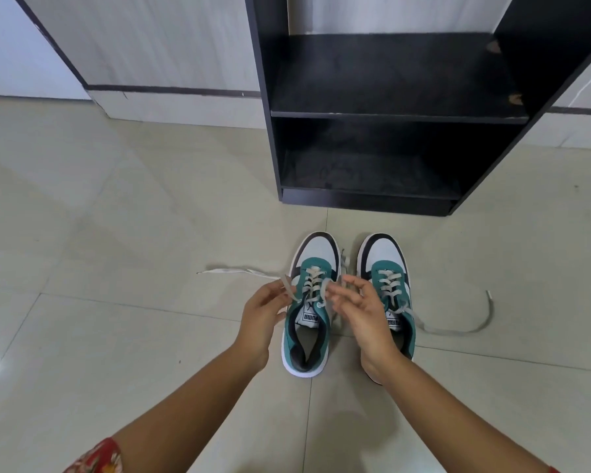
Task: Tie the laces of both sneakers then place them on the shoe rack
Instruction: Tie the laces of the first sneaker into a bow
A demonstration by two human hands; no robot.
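At the lower left edge we see a red patterned sleeve (98, 455) over a pale tiled floor (116, 233); from it our left arm reaches forward to the left hand (265, 314), whose grip is closed in a pinch on the left lace (249, 272) of the left sneaker (309, 308); that lace runs out leftward across the floor, its tip lying well apart from the shoe. The left sneaker stands upright on the floor, toe pointing away from us towards the shoe rack (389, 114), its teal upper, white toe and dark trim showing, its laces crossed but untied; the tongue label is readable between our two hands. Our right hand (362, 312) hovers just beside that sneaker's right side, fingers curled around its other lace end near the eyelets, so that grip too is closed on lace. Partly behind the right hand stands the right sneaker (389, 268), parallel to and just beside the left one, also untied; its loose lace (471, 327) curls away to the right across the floor. Beyond both shoes the black shoe rack stands against a white wall, near the sneakers' toes but not touching them.
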